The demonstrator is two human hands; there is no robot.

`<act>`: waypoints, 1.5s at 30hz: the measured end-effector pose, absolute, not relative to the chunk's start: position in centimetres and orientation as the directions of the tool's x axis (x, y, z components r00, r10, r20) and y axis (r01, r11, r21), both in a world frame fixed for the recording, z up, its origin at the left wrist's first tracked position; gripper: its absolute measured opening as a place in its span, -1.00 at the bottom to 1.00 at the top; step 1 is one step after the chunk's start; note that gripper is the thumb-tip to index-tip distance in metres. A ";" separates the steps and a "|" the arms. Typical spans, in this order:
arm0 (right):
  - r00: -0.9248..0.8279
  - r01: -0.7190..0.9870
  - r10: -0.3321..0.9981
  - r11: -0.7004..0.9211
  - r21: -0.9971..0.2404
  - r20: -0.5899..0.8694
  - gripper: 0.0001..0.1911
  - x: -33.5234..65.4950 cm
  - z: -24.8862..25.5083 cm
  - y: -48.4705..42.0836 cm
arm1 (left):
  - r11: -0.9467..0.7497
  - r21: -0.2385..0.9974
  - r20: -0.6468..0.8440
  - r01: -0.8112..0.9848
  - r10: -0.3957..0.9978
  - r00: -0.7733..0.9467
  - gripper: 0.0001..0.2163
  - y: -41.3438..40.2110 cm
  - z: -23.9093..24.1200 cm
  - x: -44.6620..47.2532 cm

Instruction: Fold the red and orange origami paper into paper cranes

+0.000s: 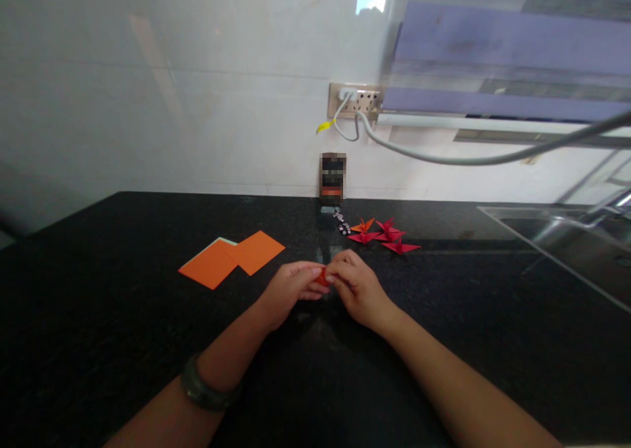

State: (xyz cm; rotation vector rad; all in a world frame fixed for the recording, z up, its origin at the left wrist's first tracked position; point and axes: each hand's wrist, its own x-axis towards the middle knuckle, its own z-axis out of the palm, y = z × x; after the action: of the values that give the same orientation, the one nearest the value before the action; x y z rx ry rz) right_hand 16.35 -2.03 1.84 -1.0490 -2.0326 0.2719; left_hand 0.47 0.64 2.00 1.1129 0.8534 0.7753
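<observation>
Between my two hands is a small piece of folded orange-red paper (322, 277), mostly hidden by the fingers. My left hand (297, 284) pinches it from the left, thumb on top. From the right, my right hand (355, 285) grips its other side with curled fingers. Just beyond my right hand lie several folded paper cranes, among them an orange crane (363, 226) and a red crane (401, 246). Left of my hands, orange paper squares (213, 264) lie flat, one of them (260, 252) set apart to the right and overlapping at a corner.
A dark stone counter (123, 323) spreads under everything. Against the white wall leans a phone-like dark object (332, 177) with a patterned strap (341, 222). A wall socket (353, 101) holds plugged cables, and a grey hose (444, 157) runs right. A metal sink (566, 254) is at the right.
</observation>
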 end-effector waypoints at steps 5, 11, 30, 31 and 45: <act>-0.415 0.656 0.752 0.637 -0.404 0.512 -0.81 16.3 2.2 -2.3 | 0.292 0.942 -0.204 -0.166 0.890 0.407 -0.75 0.7 2.2 0.5; -0.433 0.685 0.751 0.634 -0.359 0.499 -0.82 16.3 2.3 -2.5 | 0.295 0.939 -0.204 -0.178 0.892 0.404 -0.73 0.8 2.1 0.5; -0.298 0.611 0.711 0.655 -0.445 0.637 -0.83 16.2 1.3 -2.0 | 0.176 0.984 -0.167 0.017 0.890 0.425 -0.70 0.4 2.2 0.6; -0.307 0.614 0.714 0.654 -0.442 0.630 -0.85 16.2 1.3 -2.1 | 0.175 0.985 -0.160 0.000 0.901 0.402 -0.72 0.5 2.1 0.6; -0.223 0.598 0.823 0.539 -0.593 0.523 -0.85 15.5 1.5 -2.3 | -0.407 0.788 0.267 0.461 0.902 0.341 -0.75 0.7 1.6 0.3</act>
State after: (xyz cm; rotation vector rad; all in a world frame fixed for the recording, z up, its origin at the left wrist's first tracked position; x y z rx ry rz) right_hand 15.52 -2.30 1.53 -1.1563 -1.9311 0.3358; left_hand 0.26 0.69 1.55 2.0064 1.1872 0.9462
